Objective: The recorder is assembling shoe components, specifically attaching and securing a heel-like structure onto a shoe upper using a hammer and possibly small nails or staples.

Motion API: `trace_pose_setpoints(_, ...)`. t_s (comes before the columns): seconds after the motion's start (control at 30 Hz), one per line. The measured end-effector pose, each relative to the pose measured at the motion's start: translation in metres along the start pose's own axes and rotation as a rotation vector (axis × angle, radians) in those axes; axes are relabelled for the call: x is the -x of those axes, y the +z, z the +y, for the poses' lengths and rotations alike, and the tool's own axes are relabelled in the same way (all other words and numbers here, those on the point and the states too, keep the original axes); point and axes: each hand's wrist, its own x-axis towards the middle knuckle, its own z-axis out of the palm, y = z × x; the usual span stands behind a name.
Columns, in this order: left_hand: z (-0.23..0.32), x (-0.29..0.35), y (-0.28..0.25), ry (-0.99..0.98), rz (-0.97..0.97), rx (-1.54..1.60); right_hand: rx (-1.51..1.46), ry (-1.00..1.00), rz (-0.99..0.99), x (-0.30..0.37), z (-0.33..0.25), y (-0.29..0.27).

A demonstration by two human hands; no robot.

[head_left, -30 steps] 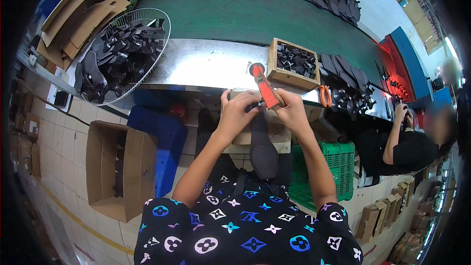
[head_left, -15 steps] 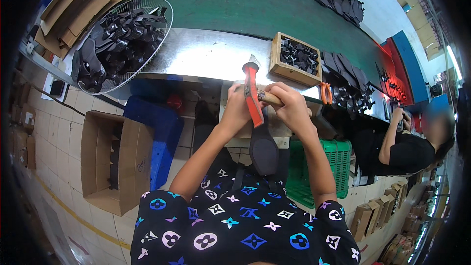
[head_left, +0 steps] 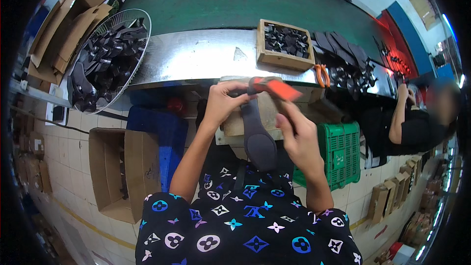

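Observation:
My right hand (head_left: pixel 301 142) grips a hammer (head_left: pixel 283 90) with a red head, blurred by motion, over the bench's front edge. My left hand (head_left: pixel 221 103) pinches the heel end of a dark shoe sole (head_left: pixel 260 145), whose broad forepart points toward me. Whatever lies under the left fingers and the hammer head is partly hidden. Beneath the sole is a pale worn block (head_left: pixel 230 126) at the bench edge.
On the metal bench (head_left: pixel 181 56) stand a wire basket (head_left: pixel 145 44) of dark heeled pieces and a wooden box (head_left: pixel 284 62) of small black parts. Orange-handled pliers (head_left: pixel 321 76) lie beside more soles (head_left: pixel 338 46). A green crate (head_left: pixel 338 154) and cardboard box (head_left: pixel 140 172) flank me; a co-worker (head_left: pixel 417 118) sits right.
The hammer has swung from upright to lying across the sole's heel end, its head now to the right. My right hand has dropped lower, and the view has shifted slightly.

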Motion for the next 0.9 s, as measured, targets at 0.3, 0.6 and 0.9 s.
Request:
trace_pose_setpoints(0.3, -0.001, 0.009, -0.01, 0.266, 0.039, -0.655, -0.172, -0.349, 0.303, 0.004, -0.033, -0.011)
trace_pose_setpoints(0.6, 0.009, 0.01, -0.012, 0.062, -0.062, -0.814, 0.124, -0.532, 0.146, -0.008, -0.017, -0.01)
trace_pose_setpoints(0.9, 0.009, 0.037, -0.013, 0.257, -0.081, -0.719, 0.025, -0.058, -0.016, -0.007, -0.01, -0.025)
